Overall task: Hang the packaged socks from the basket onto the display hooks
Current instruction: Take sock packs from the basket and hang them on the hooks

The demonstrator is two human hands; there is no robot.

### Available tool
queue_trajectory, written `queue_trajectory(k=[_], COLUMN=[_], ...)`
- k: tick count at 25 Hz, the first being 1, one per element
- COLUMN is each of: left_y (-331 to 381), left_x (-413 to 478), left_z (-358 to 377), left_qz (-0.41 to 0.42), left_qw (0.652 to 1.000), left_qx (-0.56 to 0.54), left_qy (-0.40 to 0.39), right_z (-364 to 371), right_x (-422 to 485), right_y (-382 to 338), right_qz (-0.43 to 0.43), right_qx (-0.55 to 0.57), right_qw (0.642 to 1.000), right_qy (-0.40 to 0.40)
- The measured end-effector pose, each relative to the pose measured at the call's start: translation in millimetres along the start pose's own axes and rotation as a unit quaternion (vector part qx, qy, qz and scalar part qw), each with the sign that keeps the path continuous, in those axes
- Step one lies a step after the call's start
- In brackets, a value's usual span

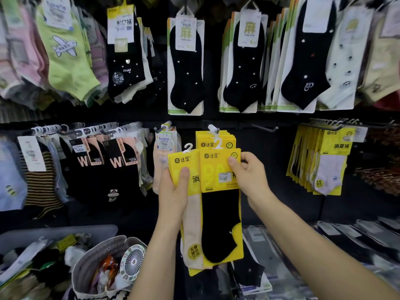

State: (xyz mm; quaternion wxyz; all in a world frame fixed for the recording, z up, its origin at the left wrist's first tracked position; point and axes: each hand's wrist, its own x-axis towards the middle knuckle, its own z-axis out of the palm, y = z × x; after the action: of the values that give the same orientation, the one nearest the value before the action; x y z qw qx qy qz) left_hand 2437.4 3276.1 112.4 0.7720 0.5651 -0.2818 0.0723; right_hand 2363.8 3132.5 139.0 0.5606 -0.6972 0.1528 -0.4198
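My left hand [173, 189] grips a yellow sock pack with a pale pink sock [190, 215], thumb on its front. My right hand [249, 176] pinches the upper right corner of a second yellow pack with a black sock [220, 224], which overlaps the first. Both packs have white plastic hangers at the top, held just below a display hook [213, 128] that carries several matching yellow packs [216, 140]. The grey basket [58, 234] of loose sock packs sits at the lower left.
Socks fill the hooks all around: black dotted ones above, a pink pack [163, 152] to the left, yellow packs [324, 161] at right. One bare hook [265, 128] sticks out right of centre. A fabric bag with a small fan [132, 262] stands below.
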Motion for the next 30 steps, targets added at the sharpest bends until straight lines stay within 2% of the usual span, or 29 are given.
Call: queue_trajectory(k=[2,5,8,14,16,18,20,22,27,30], left_y=[2.2,10.6,18.1,13.5,12.5,14.1,15.5,17.4,22.0,13.3], left_x=[6.0,19.4,29.6,33.0,32.3,30.5,26.6,20.6,-4.2,-6.4], left_z=[-3.9,-13.4,-20.9,-24.7,-22.7,-18.9,-13.2,-4.1,14.8,9.9], left_qz=[0.011,0.017,0.046,0.044,0.036,0.035,0.043,0.048,0.019,0.003], left_qw=[1.0,0.999,0.997,0.998,0.998,0.999,0.999,0.999,0.998,0.999], left_qx=[0.003,0.014,0.057,0.046,0.046,0.031,0.018,0.016,-0.035,-0.027], left_qy=[0.021,0.044,0.033,0.031,0.026,0.017,0.0,-0.019,-0.042,-0.032], right_z=[-9.0,-13.5,-2.6,8.2,3.0,-0.1,3.7,10.2,5.2,-4.5], right_x=[9.1,25.2,36.2,40.1,36.0,24.6,8.2,-2.5,-3.1,-3.1], right_y=[-4.3,-11.8,-13.2,-2.3,-1.9,-2.5,-5.8,-9.3,-19.2,-19.1], right_qz=[0.005,-0.007,-0.003,0.004,-0.015,-0.073,-0.114,-0.113,-0.069,-0.036], right_qx=[-0.004,-0.032,-0.058,-0.129,-0.15,-0.135,-0.092,-0.087,-0.056,-0.026], right_qw=[0.999,0.997,0.997,0.991,0.986,0.984,0.989,0.989,0.994,0.996], right_qy=[0.045,0.067,0.054,0.036,0.069,0.091,0.025,-0.045,-0.062,-0.081])
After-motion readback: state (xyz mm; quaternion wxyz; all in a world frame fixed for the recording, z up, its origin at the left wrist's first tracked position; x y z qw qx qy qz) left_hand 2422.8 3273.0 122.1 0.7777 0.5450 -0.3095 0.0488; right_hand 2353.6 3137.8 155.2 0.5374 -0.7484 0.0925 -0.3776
